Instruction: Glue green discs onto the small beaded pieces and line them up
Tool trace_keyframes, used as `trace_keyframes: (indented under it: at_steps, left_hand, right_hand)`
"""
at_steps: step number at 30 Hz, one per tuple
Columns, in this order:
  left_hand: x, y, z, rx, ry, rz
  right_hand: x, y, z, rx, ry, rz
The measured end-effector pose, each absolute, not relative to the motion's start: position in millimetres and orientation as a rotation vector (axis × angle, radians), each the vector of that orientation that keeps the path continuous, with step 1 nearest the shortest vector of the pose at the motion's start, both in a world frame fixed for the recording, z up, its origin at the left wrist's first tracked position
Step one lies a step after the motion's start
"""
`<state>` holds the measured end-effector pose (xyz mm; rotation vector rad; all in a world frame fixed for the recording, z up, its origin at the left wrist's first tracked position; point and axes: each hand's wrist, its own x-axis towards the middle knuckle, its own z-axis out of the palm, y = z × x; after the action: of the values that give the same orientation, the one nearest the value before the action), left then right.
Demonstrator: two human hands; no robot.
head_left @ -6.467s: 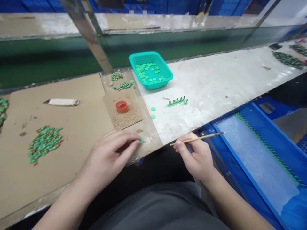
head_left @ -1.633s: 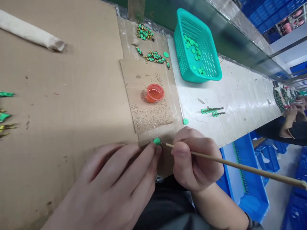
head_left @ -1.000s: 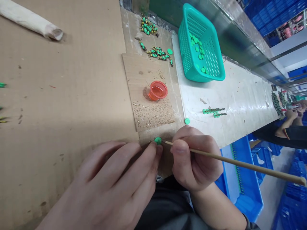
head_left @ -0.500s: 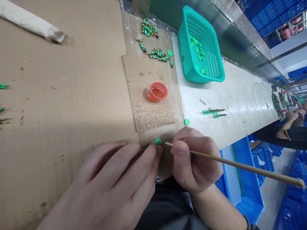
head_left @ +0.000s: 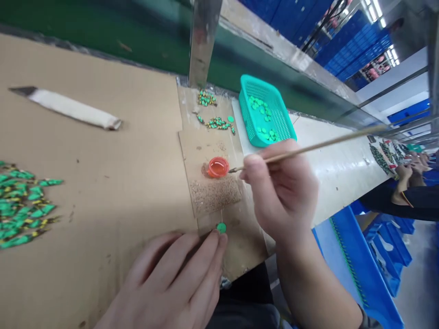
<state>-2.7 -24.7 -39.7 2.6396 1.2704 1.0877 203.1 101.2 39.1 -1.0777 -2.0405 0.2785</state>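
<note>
My left hand [head_left: 174,276] rests low on the cardboard, its fingertips closed at the edge of a small round green disc [head_left: 221,227]. The underside of that grip is hidden. In my right hand [head_left: 283,196], slightly blurred, is a thin wooden-handled brush [head_left: 329,142], pinched between thumb and fingers. Its dark tip is beside the right rim of a small red cup [head_left: 218,168] of clear liquid; whether they touch I cannot tell. The cup stands on a brown board [head_left: 212,198] covered with specks or drips.
Behind my right hand stands a teal basket [head_left: 277,109] of green discs. Small green-and-yellow pieces lie in piles [head_left: 217,122] beyond the cup and in a heap [head_left: 24,205] at left. A white-handled pointed blade [head_left: 75,108] lies upper left. Another person's hands [head_left: 404,171] show far right.
My right hand has taken the brush from the green disc up to the red cup. My left hand stays on the disc. The view has tilted up, showing more of the table's back.
</note>
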Motion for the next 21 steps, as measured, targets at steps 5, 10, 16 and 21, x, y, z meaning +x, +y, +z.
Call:
trace_keyframes:
  at_steps: [5, 10, 16, 21]
  left_hand:
    - [1, -20, -46, 2.59, 1.312, 1.177]
    - [1, -20, -48, 2.58, 1.315, 1.215]
    - [1, -20, -46, 2.559, 1.326, 1.208]
    - [-1, -22, -44, 2.575, 1.316, 1.149]
  right_hand:
    - [190, 134, 43, -1.047, -1.984, 0.244]
    - [186, 137, 33, -1.014, -2.006, 0.27]
    - [185, 138, 36, -1.007, -2.003, 0.251]
    - [190, 124, 41, -0.964, -1.91, 0.216]
